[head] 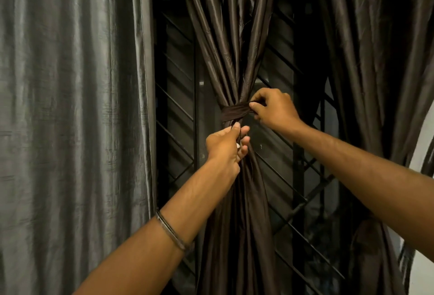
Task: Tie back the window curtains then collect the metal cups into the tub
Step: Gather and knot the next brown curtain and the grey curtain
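Note:
A dark brown satin curtain (231,43) hangs in the middle, gathered into a narrow waist by a brown fabric tie-back band (232,113). My right hand (273,108) pinches the band's free end just right of the gathered waist. My left hand (226,143) grips the bunched curtain right below the band, thumb against the fabric. No metal cups or tub are in view.
A wide grey curtain (70,118) hangs loose on the left. Another brown curtain (380,71) hangs on the right, by a pale wall (420,247). Behind them is a dark window with a black metal grille (176,107) of slanted bars.

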`<state>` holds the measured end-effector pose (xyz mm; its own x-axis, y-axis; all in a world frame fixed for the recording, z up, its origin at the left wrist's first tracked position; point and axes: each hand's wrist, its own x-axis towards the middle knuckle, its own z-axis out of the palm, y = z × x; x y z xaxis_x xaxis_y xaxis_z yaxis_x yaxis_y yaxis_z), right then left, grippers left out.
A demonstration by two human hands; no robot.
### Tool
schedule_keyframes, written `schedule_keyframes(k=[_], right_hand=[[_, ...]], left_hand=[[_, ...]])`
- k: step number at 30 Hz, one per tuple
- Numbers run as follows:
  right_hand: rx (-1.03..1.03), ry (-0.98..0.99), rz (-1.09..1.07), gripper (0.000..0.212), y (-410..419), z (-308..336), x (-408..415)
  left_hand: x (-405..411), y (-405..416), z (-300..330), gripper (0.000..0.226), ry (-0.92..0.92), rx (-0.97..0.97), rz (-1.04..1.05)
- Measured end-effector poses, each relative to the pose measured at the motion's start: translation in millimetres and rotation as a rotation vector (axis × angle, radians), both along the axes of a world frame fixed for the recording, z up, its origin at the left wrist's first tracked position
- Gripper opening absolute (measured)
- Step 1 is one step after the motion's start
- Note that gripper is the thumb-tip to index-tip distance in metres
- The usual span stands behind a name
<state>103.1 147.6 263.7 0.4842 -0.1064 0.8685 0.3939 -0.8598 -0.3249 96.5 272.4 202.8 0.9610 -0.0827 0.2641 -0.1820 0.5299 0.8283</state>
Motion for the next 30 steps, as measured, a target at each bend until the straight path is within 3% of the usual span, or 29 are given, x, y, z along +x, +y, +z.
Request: schedule_keyframes(k=[7,11,15,21,26,30], right_hand=[[0.148,0.010,0.178,0.005,15.7,-3.7,-20.7],[0.224,0.115,0.359,0.009,29.3,-14.5,-30.8],[0.268,0.226,0.379,0.012,33.9,-27.6,-30.8],[0.439,0.386,0.439,0.018,32.8,-35.5,-25.9],[0.704,0.580,0.590,0.015,39.6,-29.5,-23.1],[0.976,0.575,0.707,0.013,46.3,-25.9,-19.7]], left_hand=[[8.6,18.9,21.4,0.016,-0.010,0.053,-0.032],[19.4,19.4,31.4,0.030,-0.033,0.073,-0.072],[19.0,20.5,36.0,0.038,-0.029,0.088,-0.060],[12.8,29.3,36.6,0.028,-0.016,0.205,-0.048],[8.3,32.7,33.3,0.029,-0.019,0.268,-0.047],[2.5,31.5,31.4,0.024,-0.024,0.276,-0.022]])
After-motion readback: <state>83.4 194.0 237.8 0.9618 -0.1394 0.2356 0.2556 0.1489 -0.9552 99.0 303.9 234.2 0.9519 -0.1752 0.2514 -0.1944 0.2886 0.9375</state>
